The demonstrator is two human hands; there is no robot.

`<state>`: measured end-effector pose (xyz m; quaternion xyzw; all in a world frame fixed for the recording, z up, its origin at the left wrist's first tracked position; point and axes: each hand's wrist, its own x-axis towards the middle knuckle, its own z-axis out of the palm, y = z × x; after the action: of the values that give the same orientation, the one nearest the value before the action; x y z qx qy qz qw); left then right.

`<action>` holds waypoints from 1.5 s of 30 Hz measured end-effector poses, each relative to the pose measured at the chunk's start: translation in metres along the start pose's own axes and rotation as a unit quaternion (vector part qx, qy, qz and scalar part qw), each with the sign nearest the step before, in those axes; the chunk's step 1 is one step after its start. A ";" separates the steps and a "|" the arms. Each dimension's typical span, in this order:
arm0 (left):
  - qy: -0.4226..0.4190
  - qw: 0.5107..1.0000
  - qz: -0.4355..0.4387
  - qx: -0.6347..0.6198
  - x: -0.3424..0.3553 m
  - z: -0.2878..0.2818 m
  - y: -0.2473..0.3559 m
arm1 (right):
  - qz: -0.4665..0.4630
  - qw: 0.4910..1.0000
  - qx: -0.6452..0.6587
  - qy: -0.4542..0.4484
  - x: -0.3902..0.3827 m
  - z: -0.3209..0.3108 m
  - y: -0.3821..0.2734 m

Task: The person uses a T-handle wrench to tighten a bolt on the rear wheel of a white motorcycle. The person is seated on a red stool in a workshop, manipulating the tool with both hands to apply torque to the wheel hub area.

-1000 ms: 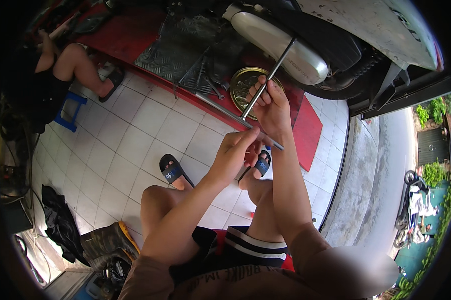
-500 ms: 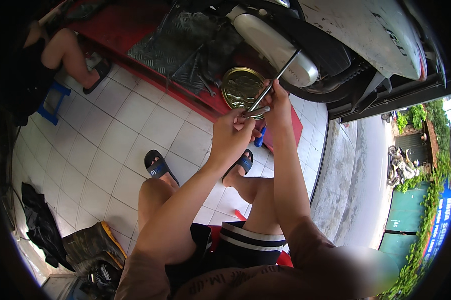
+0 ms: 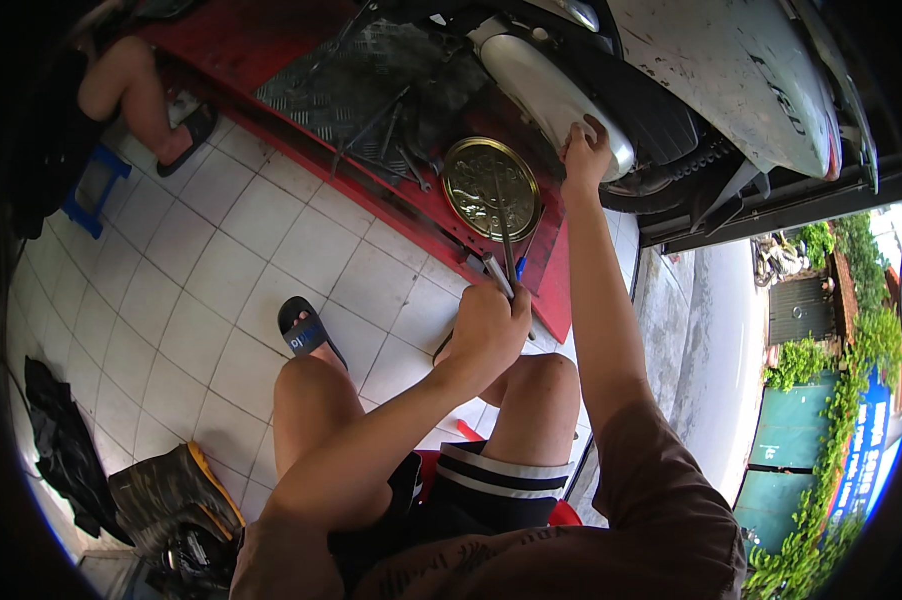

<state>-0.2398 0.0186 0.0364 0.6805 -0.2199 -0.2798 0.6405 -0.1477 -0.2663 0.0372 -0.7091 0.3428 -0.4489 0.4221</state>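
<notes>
My left hand (image 3: 493, 322) is closed around a T-handle wrench (image 3: 505, 235) above my knees. Its thin dark shaft points away across the round gold tray, and a thick bright end of the crossbar sticks out of the fist. My right hand (image 3: 587, 158) reaches to the end of the silver muffler cover (image 3: 536, 75) on a motorbike. Its fingers are bent and apart against the cover; a small part between the fingertips would be hidden. The gold tray (image 3: 453, 205) holds dark, shiny contents. A blue-handled tool (image 3: 521, 266) lies beside it, partly behind the wrench.
A red platform (image 3: 561, 290) carries the tray, several dark tools (image 3: 396, 135) and the motorbike (image 3: 711, 90). At the far left another person's leg (image 3: 136, 95) shows beside a blue stool (image 3: 96, 190). Boots (image 3: 176, 490) and black cloth (image 3: 71, 440) lie on the tiled floor at lower left.
My right hand has let go of the wrench shaft and moved up and right to the muffler cover. My left hand has drawn the wrench down toward my knees, its shaft swinging left.
</notes>
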 end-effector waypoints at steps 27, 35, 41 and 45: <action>0.020 1.000 0.016 -0.004 0.001 -0.007 -0.004 | 0.102 0.976 0.194 -0.003 -0.055 0.011 0.007; -0.015 0.998 -0.062 0.008 0.005 0.002 -0.019 | 0.225 0.971 0.068 -0.037 -0.086 -0.023 0.132; -0.021 0.997 -0.067 0.026 0.007 0.012 -0.030 | 0.368 0.908 -0.002 -0.201 -0.089 -0.022 0.145; -0.021 0.994 -0.036 0.102 0.006 0.007 -0.023 | 0.429 0.829 0.064 -0.353 -0.100 -0.006 0.102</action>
<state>-0.2411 0.0109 0.0126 0.7436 -0.2361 -0.2928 0.5528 -0.2000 -0.2235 -0.0889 -0.5721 0.4102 0.0373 0.7092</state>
